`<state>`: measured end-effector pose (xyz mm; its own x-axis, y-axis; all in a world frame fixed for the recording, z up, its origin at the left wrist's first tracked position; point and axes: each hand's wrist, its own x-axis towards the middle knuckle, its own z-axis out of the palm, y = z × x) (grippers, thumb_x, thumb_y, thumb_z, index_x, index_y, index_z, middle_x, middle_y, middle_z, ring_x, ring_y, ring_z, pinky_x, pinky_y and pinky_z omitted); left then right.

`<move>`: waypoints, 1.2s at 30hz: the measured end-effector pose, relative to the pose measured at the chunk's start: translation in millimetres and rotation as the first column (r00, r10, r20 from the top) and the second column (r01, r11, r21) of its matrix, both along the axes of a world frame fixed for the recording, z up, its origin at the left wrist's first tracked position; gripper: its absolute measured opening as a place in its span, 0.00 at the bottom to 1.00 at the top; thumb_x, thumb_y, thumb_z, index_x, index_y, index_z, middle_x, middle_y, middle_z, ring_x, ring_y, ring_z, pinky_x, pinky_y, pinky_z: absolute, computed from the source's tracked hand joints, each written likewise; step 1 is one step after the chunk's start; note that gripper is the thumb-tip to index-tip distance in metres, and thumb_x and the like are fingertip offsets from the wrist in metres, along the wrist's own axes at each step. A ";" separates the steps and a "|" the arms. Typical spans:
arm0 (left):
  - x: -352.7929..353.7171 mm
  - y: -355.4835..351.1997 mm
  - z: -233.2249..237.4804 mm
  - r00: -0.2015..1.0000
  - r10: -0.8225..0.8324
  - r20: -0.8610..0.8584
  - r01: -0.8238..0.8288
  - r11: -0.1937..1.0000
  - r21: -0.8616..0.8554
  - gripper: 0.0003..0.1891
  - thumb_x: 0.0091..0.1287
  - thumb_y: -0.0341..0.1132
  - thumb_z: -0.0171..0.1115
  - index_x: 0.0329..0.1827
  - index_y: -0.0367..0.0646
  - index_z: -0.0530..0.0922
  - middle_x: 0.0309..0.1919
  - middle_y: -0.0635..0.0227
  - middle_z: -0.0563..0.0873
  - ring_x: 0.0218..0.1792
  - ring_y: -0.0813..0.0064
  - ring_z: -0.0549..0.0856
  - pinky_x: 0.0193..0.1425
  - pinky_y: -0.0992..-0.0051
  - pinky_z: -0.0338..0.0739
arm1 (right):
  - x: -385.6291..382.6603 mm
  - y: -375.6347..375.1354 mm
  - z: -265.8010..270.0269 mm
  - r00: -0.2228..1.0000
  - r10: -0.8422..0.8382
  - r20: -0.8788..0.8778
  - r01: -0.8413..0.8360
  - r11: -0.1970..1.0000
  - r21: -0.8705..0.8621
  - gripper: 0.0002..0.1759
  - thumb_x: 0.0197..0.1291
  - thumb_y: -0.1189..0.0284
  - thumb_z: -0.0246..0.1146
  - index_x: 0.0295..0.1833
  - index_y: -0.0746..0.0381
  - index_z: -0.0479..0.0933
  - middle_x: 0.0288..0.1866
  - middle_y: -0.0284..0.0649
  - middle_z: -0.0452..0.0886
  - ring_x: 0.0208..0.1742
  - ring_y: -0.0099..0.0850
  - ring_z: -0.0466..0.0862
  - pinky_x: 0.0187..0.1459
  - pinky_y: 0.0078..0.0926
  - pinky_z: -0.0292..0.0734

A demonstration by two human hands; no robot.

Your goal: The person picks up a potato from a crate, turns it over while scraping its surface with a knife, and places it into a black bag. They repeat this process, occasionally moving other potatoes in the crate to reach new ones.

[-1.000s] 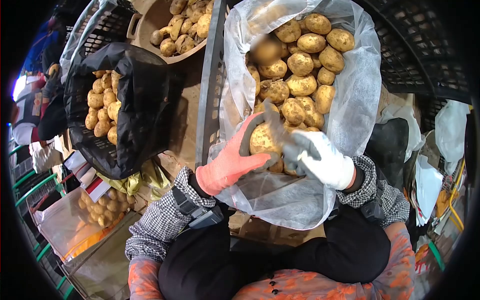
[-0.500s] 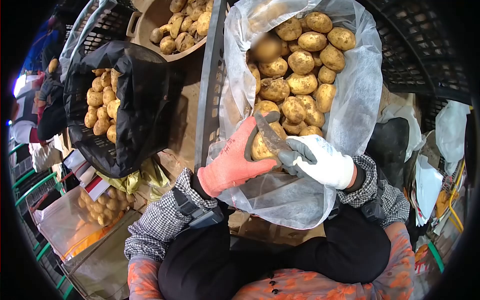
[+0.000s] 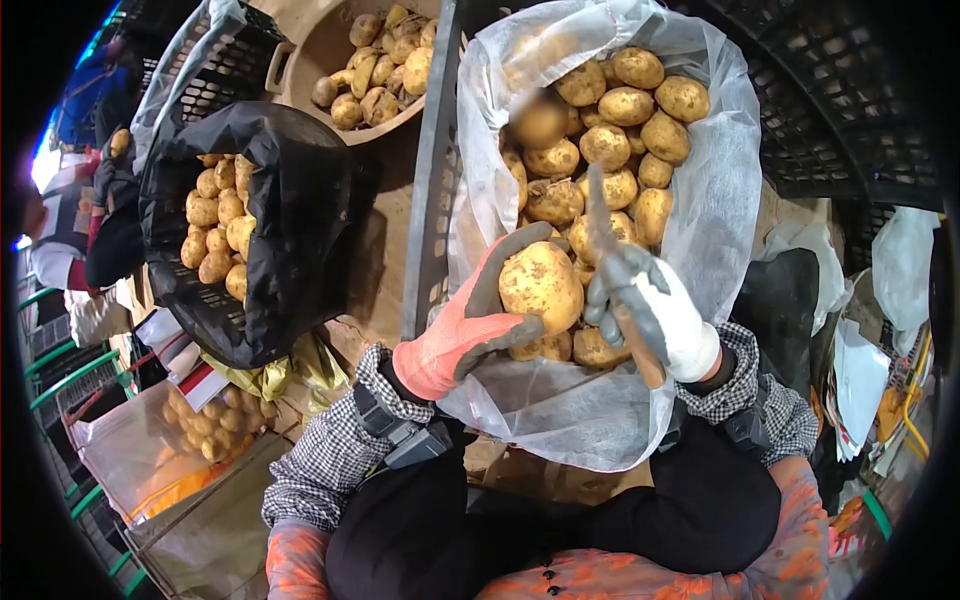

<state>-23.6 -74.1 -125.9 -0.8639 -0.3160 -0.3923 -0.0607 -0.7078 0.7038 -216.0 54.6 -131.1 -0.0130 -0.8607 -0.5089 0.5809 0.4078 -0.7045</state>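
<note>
My left hand (image 3: 460,335), in a red glove with grey palm and fingers, is closed around a large potato (image 3: 541,287). The potato has brown marks on its skin. My right hand (image 3: 675,320), in a white glove with grey fingers, grips a knife (image 3: 599,215) by its wooden handle. Its worn blade points away from me, up and slightly left, just right of the held potato and apart from it. Both hands are over the near part of a crate (image 3: 425,215) lined with a whitish translucent sheet (image 3: 725,180). Loose potatoes (image 3: 605,147) fill the liner.
To the left, a black-lined basket (image 3: 300,210) holds potatoes. A brown tub (image 3: 310,65) of potatoes stands behind it. A bag of potatoes (image 3: 215,420) lies lower left. Black crates (image 3: 820,90) stand at right. At far left is another person (image 3: 70,210).
The knife blade has moved off the potato and swung from slanting across it to pointing away from me. The potato is now more exposed in my left hand.
</note>
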 end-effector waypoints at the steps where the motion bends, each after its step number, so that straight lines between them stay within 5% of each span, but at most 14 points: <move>1: 0.4 -0.9 0.7 1.000 -0.023 0.012 0.023 1.000 -0.007 0.43 0.58 0.29 0.65 0.75 0.44 0.52 0.66 0.63 0.68 0.66 0.71 0.70 0.69 0.70 0.64 | 1.5 2.3 -2.9 0.997 0.078 -0.005 -0.079 0.995 -0.063 0.19 0.67 0.60 0.56 0.51 0.65 0.70 0.36 0.35 0.77 0.31 0.20 0.77 0.30 0.17 0.72; 6: 1.4 -0.9 5.6 0.968 -0.114 0.221 0.105 0.993 0.053 0.39 0.59 0.28 0.64 0.74 0.54 0.55 0.62 0.75 0.68 0.60 0.85 0.70 0.51 0.85 0.69 | 6.7 -0.5 3.2 0.990 0.144 0.000 -0.144 0.988 0.052 0.18 0.68 0.57 0.56 0.48 0.63 0.72 0.33 0.32 0.77 0.27 0.18 0.74 0.29 0.16 0.69; 11: -3.3 -3.0 12.1 0.996 -0.064 0.058 0.063 0.998 0.018 0.36 0.61 0.31 0.65 0.71 0.40 0.59 0.65 0.68 0.67 0.66 0.75 0.67 0.70 0.72 0.62 | 2.7 -1.0 9.7 0.994 0.080 0.075 -0.083 0.996 0.036 0.18 0.68 0.55 0.57 0.45 0.60 0.72 0.31 0.31 0.76 0.27 0.17 0.73 0.28 0.15 0.69; 15: -1.8 -1.4 9.8 0.995 -0.083 0.055 0.085 0.996 -0.027 0.35 0.61 0.31 0.65 0.72 0.40 0.59 0.67 0.68 0.65 0.67 0.75 0.66 0.70 0.73 0.61 | 5.6 1.3 4.9 0.989 0.082 0.122 -0.089 0.995 0.055 0.18 0.69 0.55 0.55 0.43 0.61 0.72 0.30 0.30 0.75 0.26 0.17 0.73 0.28 0.15 0.68; 18: 3.8 1.3 4.1 0.997 -0.064 0.041 0.066 0.996 -0.064 0.34 0.62 0.28 0.62 0.72 0.39 0.60 0.67 0.67 0.66 0.68 0.74 0.66 0.71 0.73 0.59 | 4.4 0.0 6.9 0.983 0.166 -0.082 -0.164 0.986 0.027 0.20 0.69 0.54 0.54 0.44 0.62 0.72 0.29 0.30 0.75 0.25 0.18 0.72 0.28 0.15 0.68; 20: 11.6 2.8 -7.2 0.988 -0.072 0.135 0.105 0.961 -0.257 0.34 0.61 0.25 0.60 0.72 0.40 0.60 0.65 0.68 0.68 0.66 0.76 0.66 0.69 0.76 0.61 | -3.1 0.8 -0.8 0.813 0.372 -0.449 -0.469 0.874 -0.125 0.23 0.67 0.52 0.54 0.47 0.63 0.72 0.30 0.32 0.75 0.26 0.18 0.72 0.28 0.15 0.68; 22: 6.8 3.4 -0.6 0.984 -0.056 0.166 0.092 0.972 -0.214 0.33 0.61 0.25 0.59 0.71 0.40 0.60 0.64 0.69 0.69 0.61 0.79 0.69 0.63 0.78 0.65 | 2.8 2.5 1.4 0.853 0.314 -0.417 -0.399 0.907 -0.133 0.25 0.65 0.50 0.56 0.49 0.63 0.71 0.30 0.32 0.76 0.26 0.18 0.72 0.28 0.15 0.67; 24: 3.5 1.8 3.3 0.980 -0.048 0.195 0.082 0.982 -0.172 0.33 0.60 0.24 0.59 0.71 0.41 0.60 0.63 0.69 0.70 0.55 0.81 0.73 0.57 0.81 0.69 | 4.3 1.1 5.0 0.991 0.133 -0.019 -0.134 0.990 -0.047 0.25 0.64 0.50 0.58 0.48 0.63 0.72 0.29 0.32 0.76 0.26 0.18 0.72 0.27 0.14 0.67; 27: 4.7 1.9 0.5 0.985 -0.092 0.145 0.131 0.948 -0.291 0.33 0.60 0.24 0.60 0.70 0.43 0.61 0.56 0.72 0.73 0.32 0.87 0.71 0.35 0.83 0.69 | 4.2 -2.8 8.6 0.982 0.180 -0.063 -0.177 0.983 0.041 0.23 0.66 0.52 0.56 0.48 0.64 0.73 0.29 0.31 0.77 0.25 0.18 0.72 0.26 0.15 0.66; 29: 9.7 7.0 -2.6 0.979 -0.071 0.190 0.116 0.965 -0.237 0.34 0.60 0.24 0.60 0.71 0.44 0.61 0.56 0.72 0.73 0.32 0.87 0.72 0.35 0.83 0.70 | 4.7 -1.0 9.7 0.964 0.248 -0.096 -0.241 0.968 0.072 0.23 0.67 0.53 0.56 0.49 0.64 0.73 0.30 0.32 0.77 0.26 0.18 0.72 0.26 0.15 0.67; 31: 10.7 8.6 -2.8 0.971 -0.054 0.233 0.099 0.977 -0.186 0.34 0.60 0.24 0.59 0.71 0.44 0.60 0.55 0.71 0.73 0.32 0.86 0.72 0.35 0.83 0.70 | 4.4 4.4 5.3 0.871 0.318 -0.375 -0.395 0.906 -0.150 0.21 0.68 0.55 0.55 0.49 0.64 0.73 0.30 0.33 0.78 0.26 0.19 0.74 0.26 0.15 0.69; 32: 10.2 8.5 -0.8 0.970 -0.044 0.240 0.089 0.980 -0.180 0.35 0.59 0.29 0.62 0.71 0.40 0.59 0.59 0.66 0.72 0.47 0.80 0.72 0.50 0.78 0.68 | 3.2 2.9 7.2 0.871 0.318 -0.374 -0.395 0.907 -0.149 0.21 0.68 0.55 0.55 0.49 0.64 0.73 0.30 0.33 0.78 0.26 0.19 0.74 0.26 0.15 0.69; 33: 10.1 8.4 0.3 0.969 -0.034 0.247 0.079 0.982 -0.174 0.38 0.59 0.34 0.65 0.71 0.36 0.57 0.62 0.62 0.71 0.62 0.73 0.71 0.66 0.73 0.66 | 1.1 -0.3 10.8 0.908 0.331 -0.257 -0.363 0.928 -0.085 0.21 0.68 0.55 0.55 0.50 0.64 0.73 0.31 0.33 0.79 0.26 0.19 0.75 0.27 0.16 0.70; 36: 1.5 1.3 -2.8 1.000 -0.003 0.023 0.007 0.989 -0.147 0.30 0.64 0.29 0.57 0.70 0.39 0.60 0.58 0.66 0.70 0.51 0.79 0.74 0.57 0.78 0.69 | 0.4 3.0 -3.6 0.986 0.168 0.021 -0.166 0.983 -0.084 0.22 0.68 0.55 0.55 0.51 0.64 0.72 0.33 0.35 0.80 0.26 0.20 0.77 0.27 0.16 0.72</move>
